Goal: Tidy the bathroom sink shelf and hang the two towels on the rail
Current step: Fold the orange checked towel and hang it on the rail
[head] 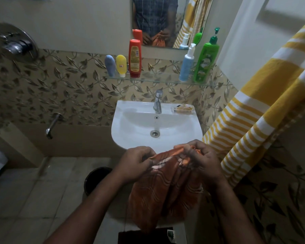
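Observation:
An orange patterned towel (162, 191) hangs down in front of the sink, below its front rim. My left hand (136, 163) pinches its top edge on the left, and my right hand (203, 158) grips the bunched top edge on the right. A yellow-and-white striped towel (257, 110) hangs at the right; what it hangs from is out of view. On the glass shelf (157, 79) stand a blue tube (110, 65), a yellow tube (121, 65), a red bottle (135, 58), a white-and-blue pump bottle (187, 65) and a green pump bottle (206, 59).
The white sink (130, 124) with its tap (158, 101) sits below the shelf, a soap dish (183, 109) on its right corner. A mirror (158, 20) hangs above. A dark bucket (97, 178) stands on the floor at left. A wall spout (53, 125) and a shower valve (16, 41) are further left.

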`<action>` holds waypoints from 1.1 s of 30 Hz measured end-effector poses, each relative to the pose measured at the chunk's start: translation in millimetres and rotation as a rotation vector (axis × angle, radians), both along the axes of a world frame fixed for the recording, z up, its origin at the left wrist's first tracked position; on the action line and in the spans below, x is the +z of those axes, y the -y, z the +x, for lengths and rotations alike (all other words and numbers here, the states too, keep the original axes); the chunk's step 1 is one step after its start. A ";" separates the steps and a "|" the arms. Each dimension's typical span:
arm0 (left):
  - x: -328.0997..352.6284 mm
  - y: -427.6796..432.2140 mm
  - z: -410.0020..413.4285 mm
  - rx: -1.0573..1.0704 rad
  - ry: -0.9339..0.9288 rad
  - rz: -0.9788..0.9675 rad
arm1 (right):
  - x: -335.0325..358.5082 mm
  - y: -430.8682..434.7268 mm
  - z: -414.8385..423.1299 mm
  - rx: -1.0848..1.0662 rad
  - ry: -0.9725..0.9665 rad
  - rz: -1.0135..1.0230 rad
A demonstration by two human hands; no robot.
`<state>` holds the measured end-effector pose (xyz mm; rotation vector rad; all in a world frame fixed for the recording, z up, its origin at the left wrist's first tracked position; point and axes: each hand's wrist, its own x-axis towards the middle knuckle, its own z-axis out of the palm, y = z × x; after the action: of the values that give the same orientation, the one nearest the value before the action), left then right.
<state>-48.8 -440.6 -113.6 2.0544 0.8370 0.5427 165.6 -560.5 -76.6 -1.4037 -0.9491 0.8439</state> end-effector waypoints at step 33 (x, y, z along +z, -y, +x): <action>-8.6 -6.6 -15.1 0.489 0.002 0.104 | 0.3 5.7 -15.9 0.105 0.702 -0.255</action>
<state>-63.9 -434.0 -122.2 1.9378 1.3458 0.8675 149.7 -566.2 -76.4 -1.9417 -1.4908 0.5563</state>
